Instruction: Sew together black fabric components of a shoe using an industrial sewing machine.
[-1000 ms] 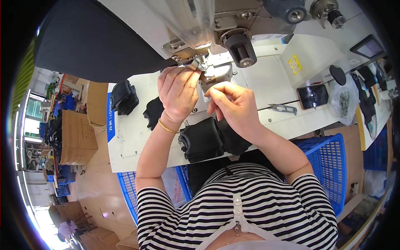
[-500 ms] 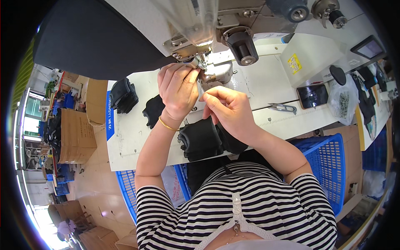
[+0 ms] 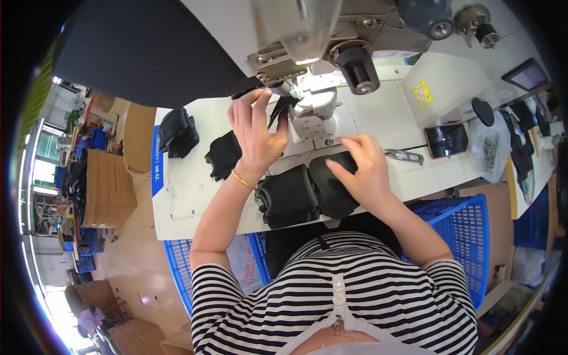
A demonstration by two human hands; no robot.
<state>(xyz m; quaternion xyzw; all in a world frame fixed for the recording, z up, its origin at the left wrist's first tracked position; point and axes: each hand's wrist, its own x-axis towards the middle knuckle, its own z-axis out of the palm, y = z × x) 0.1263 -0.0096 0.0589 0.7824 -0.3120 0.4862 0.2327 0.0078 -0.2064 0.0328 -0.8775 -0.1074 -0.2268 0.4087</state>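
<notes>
Left grip (image 3: 255, 131) pinching black fabric (image 3: 283, 107); right grip (image 3: 367, 174) loose; plastic bag (image 3: 241, 261) in blue basket (image 3: 176, 266).

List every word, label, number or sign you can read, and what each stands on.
Blue strip on the table: white lettering, wording not repeated here.
Phone: lit digits, not repeated here.
Yellow label on the sewing machine: too small to read.
Pale bag below the table: red print, too blurred.
Cardboard box: faint marks, unreadable.
Table ruler: too small to read.

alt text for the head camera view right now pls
A person's left hand touches a small black fabric piece at a sewing machine. The right hand, fingers apart, is over one of the black stacks on the white table.
</notes>
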